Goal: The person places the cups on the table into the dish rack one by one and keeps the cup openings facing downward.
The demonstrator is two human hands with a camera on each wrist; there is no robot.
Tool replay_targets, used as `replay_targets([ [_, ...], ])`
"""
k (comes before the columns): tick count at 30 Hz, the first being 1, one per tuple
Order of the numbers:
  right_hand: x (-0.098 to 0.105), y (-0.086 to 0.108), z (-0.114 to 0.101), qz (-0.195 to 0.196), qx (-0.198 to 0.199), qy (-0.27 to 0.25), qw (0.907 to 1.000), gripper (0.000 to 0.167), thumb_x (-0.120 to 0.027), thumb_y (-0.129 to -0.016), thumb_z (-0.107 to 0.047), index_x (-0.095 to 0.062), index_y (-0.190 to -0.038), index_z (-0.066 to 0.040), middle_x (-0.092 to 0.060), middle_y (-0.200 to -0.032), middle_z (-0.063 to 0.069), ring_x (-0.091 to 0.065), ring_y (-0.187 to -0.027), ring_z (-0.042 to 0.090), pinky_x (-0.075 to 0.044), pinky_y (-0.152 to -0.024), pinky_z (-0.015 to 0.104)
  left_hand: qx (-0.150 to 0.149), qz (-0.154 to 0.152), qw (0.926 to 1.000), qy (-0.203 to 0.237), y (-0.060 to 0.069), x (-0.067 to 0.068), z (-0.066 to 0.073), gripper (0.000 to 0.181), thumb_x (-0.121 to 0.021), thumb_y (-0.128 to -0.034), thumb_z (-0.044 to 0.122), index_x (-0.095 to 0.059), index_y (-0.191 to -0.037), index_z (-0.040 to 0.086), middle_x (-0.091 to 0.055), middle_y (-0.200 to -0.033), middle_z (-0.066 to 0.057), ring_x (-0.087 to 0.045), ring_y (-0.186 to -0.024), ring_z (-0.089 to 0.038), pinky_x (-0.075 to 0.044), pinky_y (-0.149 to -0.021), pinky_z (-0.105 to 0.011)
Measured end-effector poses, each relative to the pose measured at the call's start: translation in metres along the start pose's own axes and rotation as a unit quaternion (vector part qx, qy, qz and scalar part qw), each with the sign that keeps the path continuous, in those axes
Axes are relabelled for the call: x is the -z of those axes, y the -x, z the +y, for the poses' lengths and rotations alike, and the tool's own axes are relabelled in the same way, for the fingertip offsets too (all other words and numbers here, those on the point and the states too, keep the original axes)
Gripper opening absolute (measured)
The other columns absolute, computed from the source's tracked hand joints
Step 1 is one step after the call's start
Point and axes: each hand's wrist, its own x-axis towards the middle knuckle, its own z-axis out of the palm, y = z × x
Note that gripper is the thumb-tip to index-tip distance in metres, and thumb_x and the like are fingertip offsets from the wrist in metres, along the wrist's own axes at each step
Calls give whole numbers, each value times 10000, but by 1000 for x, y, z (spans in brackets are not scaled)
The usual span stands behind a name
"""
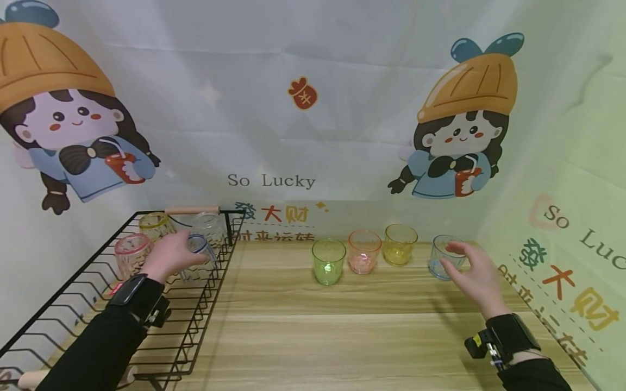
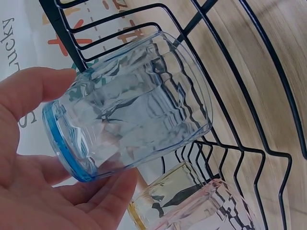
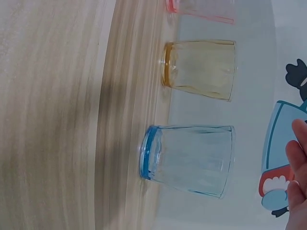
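Note:
My left hand is over the wire rack and grips a clear glass with a blue base. The left wrist view shows the thumb on one side of this glass and the fingers round the other, near the blue base. On the table at the right stands another blue-based glass. Beside it my right hand is held up, thumb and fingers apart, holding nothing. A gap separates the fingers from that glass in the right wrist view.
Green, pink and yellow glasses stand along the table's back. The black rack at the left also holds pink, yellow and clear glasses. A printed cloth hangs behind.

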Motion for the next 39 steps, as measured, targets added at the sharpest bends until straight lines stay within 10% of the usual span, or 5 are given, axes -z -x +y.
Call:
replay_targets([
  [18, -2, -5, 13, -564, -217, 341, 9976, 443, -728, -874, -59, -567, -1255, 98, -605, -1169, 319, -499, -1115, 495, -378, -957, 609, 50, 775, 9967, 230, 1, 3, 13, 852, -693, -862, 355, -329, -1429, -167, -254, -1391, -477, -245, -1269, -622, -304, -984, -733],
  [30, -4, -9, 18, -678, -134, 665, 9954, 491, -735, -862, -86, -554, -1273, 110, -604, -1190, 317, -506, -1111, 492, -387, -961, 605, -452, 1651, 9826, 721, 15, 7, 28, 723, -697, -900, 285, -384, -1441, -79, -258, -1457, -352, -212, -1330, -568, -203, -1085, -679],
  [39, -5, -15, 18, -752, -105, 855, 9934, 500, -746, -849, -93, -560, -1264, 114, -609, -1181, 321, -529, -1083, 498, -410, -936, 616, -419, 1683, 9822, 719, 22, 16, 40, 780, -710, -891, 306, -350, -1454, -97, -277, -1453, -367, -231, -1330, -567, -232, -1069, -691],
])
